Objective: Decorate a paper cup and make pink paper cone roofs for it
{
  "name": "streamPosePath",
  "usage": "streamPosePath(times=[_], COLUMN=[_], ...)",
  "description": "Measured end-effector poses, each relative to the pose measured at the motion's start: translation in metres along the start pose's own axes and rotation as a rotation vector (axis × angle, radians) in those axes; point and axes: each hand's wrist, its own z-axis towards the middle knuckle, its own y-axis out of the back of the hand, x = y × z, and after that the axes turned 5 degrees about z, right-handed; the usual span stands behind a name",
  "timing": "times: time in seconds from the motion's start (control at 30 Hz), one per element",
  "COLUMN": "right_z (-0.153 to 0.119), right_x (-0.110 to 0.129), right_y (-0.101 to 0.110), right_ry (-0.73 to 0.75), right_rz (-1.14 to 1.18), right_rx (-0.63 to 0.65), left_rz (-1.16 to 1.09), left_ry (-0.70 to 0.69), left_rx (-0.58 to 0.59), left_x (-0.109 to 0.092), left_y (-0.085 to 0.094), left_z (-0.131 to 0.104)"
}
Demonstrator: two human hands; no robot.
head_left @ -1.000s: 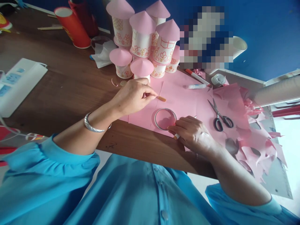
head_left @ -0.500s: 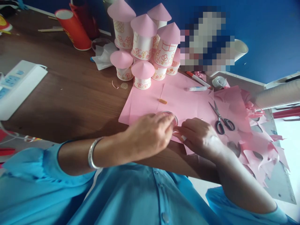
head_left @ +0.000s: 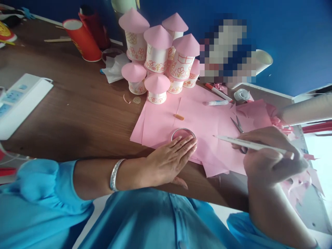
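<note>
My left hand (head_left: 172, 159) lies flat, fingers stretched out, over the lower edge of a thin shiny ring (head_left: 178, 130) on pink paper (head_left: 199, 117). The ring's near side is hidden under the fingers. In my right hand (head_left: 272, 159) is a slim white pencil (head_left: 249, 143), its tip pointing left above the paper. Behind that hand, a pair of scissors (head_left: 238, 125) lies partly covered. A small orange-brown piece (head_left: 178, 117) rests on the paper beyond the ring.
Pink-roofed paper cup houses (head_left: 157, 64) stand stacked at the back. A glue tube (head_left: 216, 103), a red-and-white marker (head_left: 218, 92) and a tape roll (head_left: 243, 95) lie to their right. Paper scraps (head_left: 298, 183) cover the right side. On the left are a power strip (head_left: 24, 103) and a red canister (head_left: 83, 41).
My right hand has moved right, away from the ring, and now holds the white pencil. My left hand has flattened over the ring's near edge. The view has shifted slightly.
</note>
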Motion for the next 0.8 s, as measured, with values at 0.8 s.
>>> streamPosePath(times=[0.8], right_z=[0.093], right_x=[0.012], right_y=[-0.113], right_ry=[-0.222], right_rz=[0.303], right_rx=[1.017], left_rz=[-0.008], left_ry=[-0.019], left_rx=[-0.02], left_x=[0.002], left_y=[-0.005], left_z=[0.002])
